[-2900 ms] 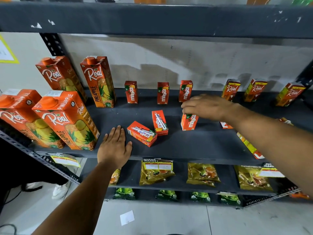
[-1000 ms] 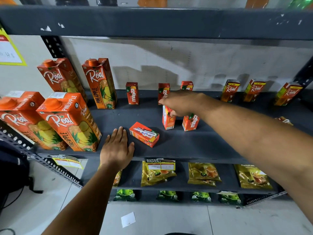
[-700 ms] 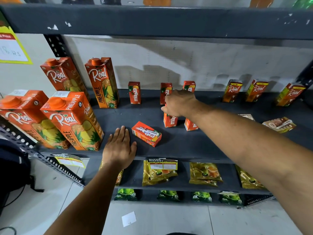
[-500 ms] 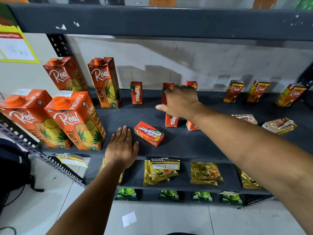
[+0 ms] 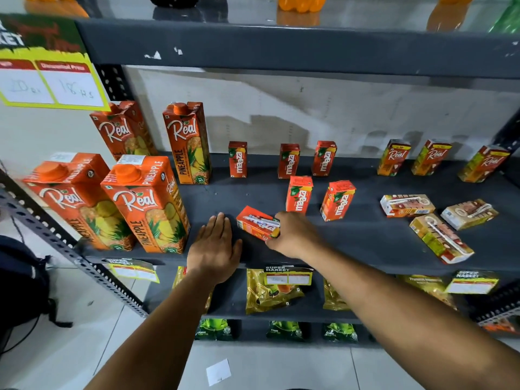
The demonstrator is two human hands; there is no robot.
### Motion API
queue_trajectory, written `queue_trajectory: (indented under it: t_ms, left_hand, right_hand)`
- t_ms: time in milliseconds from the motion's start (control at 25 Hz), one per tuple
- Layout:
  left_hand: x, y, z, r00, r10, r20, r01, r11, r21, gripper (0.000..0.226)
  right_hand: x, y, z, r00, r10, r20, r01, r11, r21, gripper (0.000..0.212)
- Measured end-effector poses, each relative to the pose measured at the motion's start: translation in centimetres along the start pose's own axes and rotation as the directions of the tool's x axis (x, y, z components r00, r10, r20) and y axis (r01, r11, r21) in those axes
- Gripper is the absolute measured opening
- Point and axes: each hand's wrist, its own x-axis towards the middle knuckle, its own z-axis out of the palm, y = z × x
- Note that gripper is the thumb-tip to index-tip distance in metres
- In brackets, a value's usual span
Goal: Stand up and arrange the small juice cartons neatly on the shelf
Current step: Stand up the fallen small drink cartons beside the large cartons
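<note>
On the dark shelf [image 5: 365,237], three small red Maaza cartons stand in a back row [image 5: 289,161]. Two more stand in front of them, one at the left [image 5: 299,193] and one at the right [image 5: 337,200]. One Maaza carton [image 5: 256,223] lies on its side near the front edge, and my right hand [image 5: 294,235] is closed around its right end. My left hand [image 5: 215,247] rests flat and open on the shelf edge just left of it. Three small Real cartons stand at the back right [image 5: 393,157], and three others lie flat further front [image 5: 407,205].
Large Real pineapple cartons [image 5: 146,204] stand at the left of the shelf. A yellow price sign [image 5: 50,83] hangs on the upper left. Lower shelves hold yellow pouches [image 5: 270,294] and green packs [image 5: 284,330]. Bottles stand on the shelf above.
My right hand let go of the second standing Maaza carton in the middle row and came down to the lying carton near the front. My left hand stayed flat on the shelf edge.
</note>
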Motion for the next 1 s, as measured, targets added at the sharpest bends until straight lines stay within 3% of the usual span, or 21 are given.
queue_trajectory:
  t_ms: [80,160,240,320,440,560,640,720,840,920,1000]
  left_hand:
    - [0.0,0.1,0.1,1.0,0.0,-0.02,-0.001,1.0,-0.016,0.088]
    - [0.2,0.1,0.1,1.0,0.0,-0.024,0.0,1.0,-0.018,0.086]
    - [0.2,0.1,0.1,1.0,-0.004,-0.026,0.004,1.0,-0.012,0.086]
    - [0.1,0.1,0.0,0.999,-0.005,-0.037,0.004,1.0,-0.021,0.089]
    - [-0.1,0.2,0.0,0.998,0.001,-0.062,-0.004,0.999,-0.042,0.087]
    - [0.0,0.2,0.0,0.999,0.0,-0.047,-0.003,0.999,-0.049,0.087]
    - [0.0,0.1,0.0,0.999,-0.006,-0.042,0.004,0.999,-0.051,0.086]
    - [0.0,0.1,-0.1,0.999,-0.005,-0.036,0.003,0.999,-0.043,0.081]
    - [-0.1,0.2,-0.2,0.999,-0.002,-0.04,0.001,0.999,-0.035,0.082]
    - [-0.1,0.3,-0.2,0.999,0.003,-0.046,-0.004,1.0,-0.027,0.081]
    - [-0.1,0.3,-0.3,0.998,0.002,-0.06,-0.004,0.999,-0.033,0.084]
  right_hand:
    - [0.7,-0.8,-2.0,0.992,-0.111,-0.055,0.102,0.984,-0.148,0.043]
    - [1.7,-2.0,-4.5,0.948,-0.295,-0.121,0.235,0.902,-0.362,0.042]
    - [2.7,-3.3,-6.4,0.864,-0.496,-0.09,0.369,0.744,-0.558,0.038]
    - [3.8,-3.9,-7.3,0.725,-0.689,0.013,0.48,0.491,-0.727,0.03]
    - [5.3,-3.8,-8.0,0.578,-0.793,0.193,0.556,0.21,-0.804,0.03]
    - [6.1,-3.9,-8.5,0.524,-0.797,0.3,0.609,0.105,-0.786,0.037]
    - [6.3,-4.2,-8.8,0.518,-0.793,0.32,0.631,0.101,-0.769,0.039]
    - [6.5,-4.5,-9.0,0.551,-0.772,0.316,0.656,0.167,-0.736,0.039]
    - [6.5,-5.0,-9.2,0.707,-0.659,0.256,0.619,0.402,-0.674,0.042]
    - [6.3,-5.5,-9.0,0.841,-0.499,0.209,0.493,0.549,-0.675,0.052]
    - [6.1,-6.3,-8.3,0.93,-0.343,0.132,0.337,0.654,-0.677,0.056]
